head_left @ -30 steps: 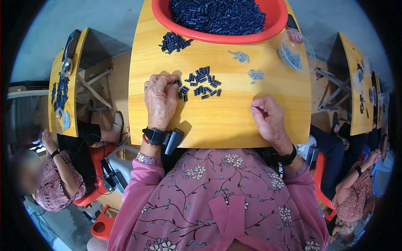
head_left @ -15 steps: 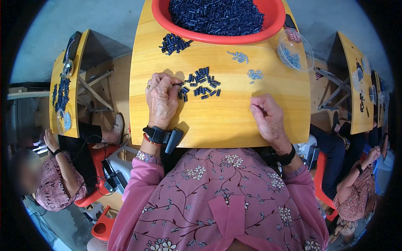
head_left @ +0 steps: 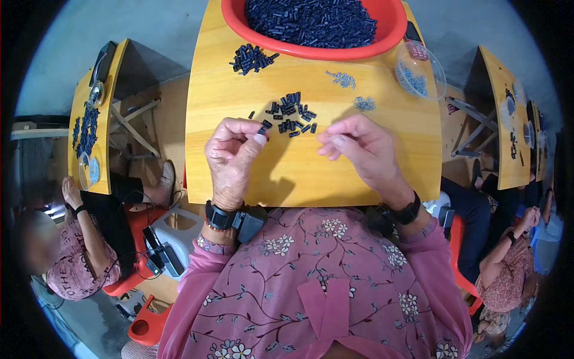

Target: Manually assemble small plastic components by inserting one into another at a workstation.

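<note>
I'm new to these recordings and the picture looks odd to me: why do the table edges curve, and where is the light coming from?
Head view: a fisheye lens bends the yellow table edges toward the dark round rim. Shadows under the left hand and right hand fall toward the person, so light seems to come from above and ahead. The small black pieces look sharp.

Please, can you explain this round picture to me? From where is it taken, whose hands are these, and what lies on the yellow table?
The camera sits on a person's head and looks down, so the wide lens bends the edges. The two hands are that person's own. The left hand pinches a small dark piece at its fingertips. The right hand is raised beside it; whether it holds anything cannot be seen. On the wooden table lie small dark pieces, grey pins, a red basin full of pieces and a clear bowl. Other people sit at tables nearby.
</note>
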Demonstrator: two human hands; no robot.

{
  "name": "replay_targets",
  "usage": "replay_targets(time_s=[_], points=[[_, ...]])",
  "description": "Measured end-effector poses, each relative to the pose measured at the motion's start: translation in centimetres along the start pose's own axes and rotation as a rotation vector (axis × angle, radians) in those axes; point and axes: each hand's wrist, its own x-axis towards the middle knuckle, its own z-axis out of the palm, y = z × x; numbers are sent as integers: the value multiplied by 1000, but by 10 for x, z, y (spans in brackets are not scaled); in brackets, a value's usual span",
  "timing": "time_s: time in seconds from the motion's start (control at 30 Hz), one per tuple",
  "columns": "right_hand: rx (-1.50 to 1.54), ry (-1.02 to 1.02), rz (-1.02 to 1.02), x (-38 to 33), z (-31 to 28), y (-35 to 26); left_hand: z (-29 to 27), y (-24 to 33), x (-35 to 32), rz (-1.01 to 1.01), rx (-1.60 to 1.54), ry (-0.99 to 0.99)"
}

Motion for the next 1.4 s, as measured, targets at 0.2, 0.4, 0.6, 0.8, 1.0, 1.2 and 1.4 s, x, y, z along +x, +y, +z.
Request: replay_targets(time_s=[0.2, 0.4, 0.6, 0.8, 1.0, 1.2, 1.4], points=[[-32, -139, -41, 27, 34, 6, 9, -6, -12, -235, -236, -80], [83, -177, -73, 35, 40, 17, 12, -11, -16, -246, -294, -97], [87, -212, -27, 35, 37, 21, 9, -12, -17, -263, -286, -111], [81, -221, 3, 37, 36, 22, 9, -11, -16, -278, -289, -124], [102, -232, 11, 38, 35, 27, 10, -14, -17, -266, -308, -134], [-89, -333, -248, 40, 27, 18, 9, -11, -21, -372, -486, -160], [-157, -338, -196, 31, 24, 13, 12, -13, -23, -447, -625, -161]])
